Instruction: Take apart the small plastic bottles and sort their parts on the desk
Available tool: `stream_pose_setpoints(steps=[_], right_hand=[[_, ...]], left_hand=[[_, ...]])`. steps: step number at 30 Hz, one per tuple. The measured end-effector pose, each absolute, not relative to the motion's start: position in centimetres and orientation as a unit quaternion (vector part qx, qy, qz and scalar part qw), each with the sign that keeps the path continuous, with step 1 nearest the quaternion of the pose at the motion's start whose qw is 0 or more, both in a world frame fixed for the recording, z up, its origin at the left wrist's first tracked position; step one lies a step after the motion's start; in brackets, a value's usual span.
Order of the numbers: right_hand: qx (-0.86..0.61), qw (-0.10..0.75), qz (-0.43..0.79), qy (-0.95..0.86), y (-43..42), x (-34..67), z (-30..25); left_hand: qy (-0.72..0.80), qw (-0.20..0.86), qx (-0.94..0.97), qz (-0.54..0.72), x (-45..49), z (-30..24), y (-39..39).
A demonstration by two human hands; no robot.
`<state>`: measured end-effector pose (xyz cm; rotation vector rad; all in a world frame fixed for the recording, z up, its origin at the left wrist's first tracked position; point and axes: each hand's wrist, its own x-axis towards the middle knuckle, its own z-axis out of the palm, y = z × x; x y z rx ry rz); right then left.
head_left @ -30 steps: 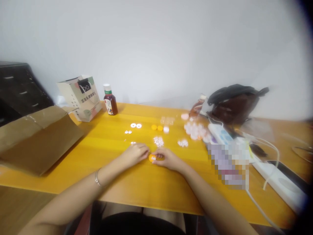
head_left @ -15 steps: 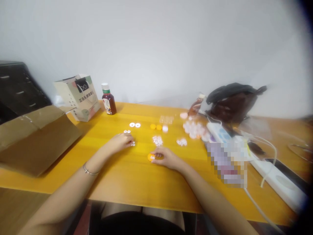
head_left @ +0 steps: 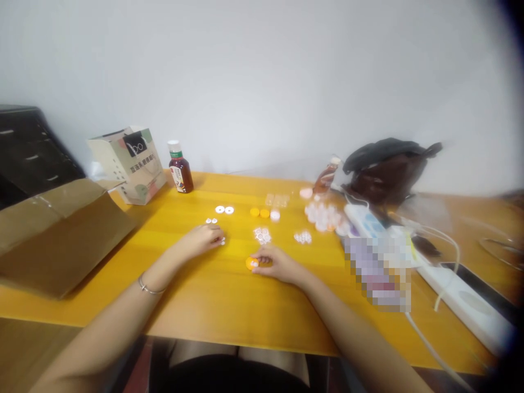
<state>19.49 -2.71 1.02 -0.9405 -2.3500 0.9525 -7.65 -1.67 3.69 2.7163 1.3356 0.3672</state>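
Observation:
My right hand [head_left: 275,263] pinches a round orange disc [head_left: 249,263] near the front of the table, thumb and fingers on its right side. Farther left, the fingers of my left hand [head_left: 202,239] are drawn together and point down at the tabletop; a small white piece [head_left: 222,241] shows at their tips. What they grip, if anything, is hidden. Just behind that hand are two little white pieces [head_left: 212,221], and beyond them two white rings [head_left: 225,209]. A cluster of small white-and-reddish pieces [head_left: 262,236] lies between and beyond both hands.
Two orange discs [head_left: 260,212] and a white one [head_left: 275,215] form a row. More small white pieces [head_left: 303,237] and pale discs [head_left: 323,216] lie rightward. A cardboard box [head_left: 61,234], paper bag [head_left: 141,169] and bottle [head_left: 180,172] stand left; a power strip [head_left: 462,297] with cables lies right.
The whole view has shifted slightly left. My right hand keeps the orange disc in the same place on the table, and my left hand stays by the small white pieces.

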Motion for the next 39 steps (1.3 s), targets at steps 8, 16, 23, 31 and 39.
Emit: stream_pose_setpoints(steps=[8, 16, 23, 31, 39], right_hand=[[-0.329, 0.226, 0.352, -0.846, -2.4, 19.5, 0.3], [-0.3, 0.219, 0.334, -0.867, -2.2, 19.3, 0.5], [-0.326, 0.238, 0.38, -0.833, -2.4, 19.3, 0.2], [-0.353, 0.247, 0.434, -0.791, -2.4, 19.2, 0.3], [-0.359, 0.241, 0.448, -0.783, -2.2, 19.1, 0.0]], left_hand=[[0.36, 0.134, 0.897, 0.22, -4.6, 4.0, -3.8], [0.325, 0.207, 0.882, 0.271, -0.1, 1.7, -5.3], [0.33, 0.233, 0.872, 0.276, -0.3, 1.2, -5.0], [0.344, 0.228, 0.871, 0.267, 0.1, 1.3, -4.3], [0.323, 0.171, 0.896, 0.251, 0.3, 0.9, -3.9]])
